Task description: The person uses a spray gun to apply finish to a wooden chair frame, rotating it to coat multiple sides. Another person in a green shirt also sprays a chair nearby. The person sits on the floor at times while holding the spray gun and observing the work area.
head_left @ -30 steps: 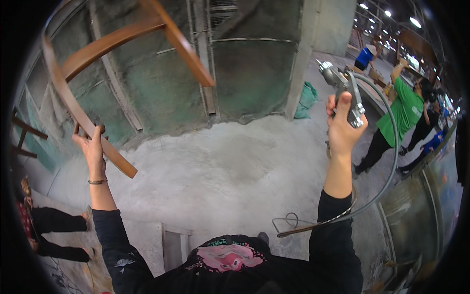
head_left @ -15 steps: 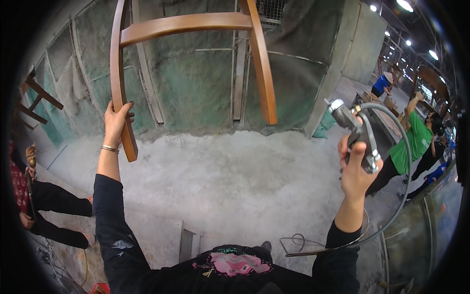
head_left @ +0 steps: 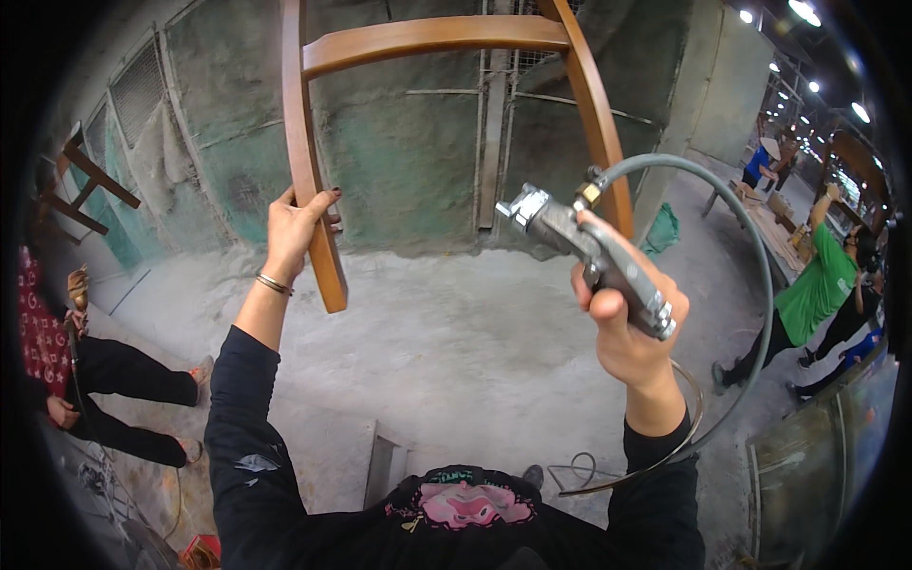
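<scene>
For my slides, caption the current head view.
Wooden frame in the left grip, spray gun with hose in the right grip.

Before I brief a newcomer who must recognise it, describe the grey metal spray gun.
Start with the tall greenish wall; before it, to the right, is the person's bare right hand. That hand grips the grey metal spray gun. Unlike the brown wooden frame in the bare left hand, it has a shiny nozzle and a curved grey hose.
</scene>
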{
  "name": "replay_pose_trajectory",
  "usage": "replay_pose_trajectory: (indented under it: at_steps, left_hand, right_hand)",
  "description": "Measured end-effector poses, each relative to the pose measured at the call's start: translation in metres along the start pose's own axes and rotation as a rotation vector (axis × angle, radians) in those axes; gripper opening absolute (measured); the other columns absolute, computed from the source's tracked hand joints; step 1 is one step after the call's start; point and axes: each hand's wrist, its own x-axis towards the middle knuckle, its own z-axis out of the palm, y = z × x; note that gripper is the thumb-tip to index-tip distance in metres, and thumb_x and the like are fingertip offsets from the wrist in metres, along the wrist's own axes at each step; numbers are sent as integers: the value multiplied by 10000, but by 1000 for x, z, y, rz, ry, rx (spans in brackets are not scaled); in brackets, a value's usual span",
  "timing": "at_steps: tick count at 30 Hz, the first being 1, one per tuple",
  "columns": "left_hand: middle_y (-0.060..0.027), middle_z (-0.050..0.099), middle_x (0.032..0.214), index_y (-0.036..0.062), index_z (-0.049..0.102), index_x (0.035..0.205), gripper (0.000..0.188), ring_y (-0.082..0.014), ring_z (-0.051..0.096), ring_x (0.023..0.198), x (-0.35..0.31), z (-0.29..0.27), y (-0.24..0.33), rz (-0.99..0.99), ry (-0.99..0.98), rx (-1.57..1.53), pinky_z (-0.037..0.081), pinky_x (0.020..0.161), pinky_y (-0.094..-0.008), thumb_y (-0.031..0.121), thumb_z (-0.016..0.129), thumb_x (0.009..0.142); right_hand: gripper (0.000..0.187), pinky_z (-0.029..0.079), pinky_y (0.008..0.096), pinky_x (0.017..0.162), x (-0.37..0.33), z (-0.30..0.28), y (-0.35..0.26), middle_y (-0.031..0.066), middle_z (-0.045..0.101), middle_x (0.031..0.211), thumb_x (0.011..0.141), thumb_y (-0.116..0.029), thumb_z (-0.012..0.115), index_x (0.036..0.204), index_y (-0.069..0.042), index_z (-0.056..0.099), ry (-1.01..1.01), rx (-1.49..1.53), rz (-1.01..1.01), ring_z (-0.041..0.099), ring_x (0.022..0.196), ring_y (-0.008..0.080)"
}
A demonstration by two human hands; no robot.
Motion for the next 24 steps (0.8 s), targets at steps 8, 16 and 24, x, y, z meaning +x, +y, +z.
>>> replay_pose_trajectory:
  at_steps: [8,16,24]
  left_hand:
    - [-177,691,1112,-115,606,1199,525,-268,749,778,-60,27,60,-83,27,39,625,653,-354,275,791,901]
    - [-167,680,1140,-115,602,1202,492,-291,757,795,-102,29,103,-87,14,36,643,677,-370,278,745,944]
    - [-171,683,1159,-106,590,1227,481,-281,752,774,-111,23,108,-93,24,31,640,665,-364,265,730,954]
  right_hand:
    - [774,470,242,584,-78,-4,48,77,681,804,874,-535,752,1287,115,666,303,167,87,604,650,97]
    - [813,461,247,552,-110,-5,69,110,698,796,831,-571,783,1259,113,685,208,143,-24,608,616,121]
    - [785,383,222,526,-120,-45,76,38,630,762,968,-578,665,1340,112,620,657,141,136,531,624,76]
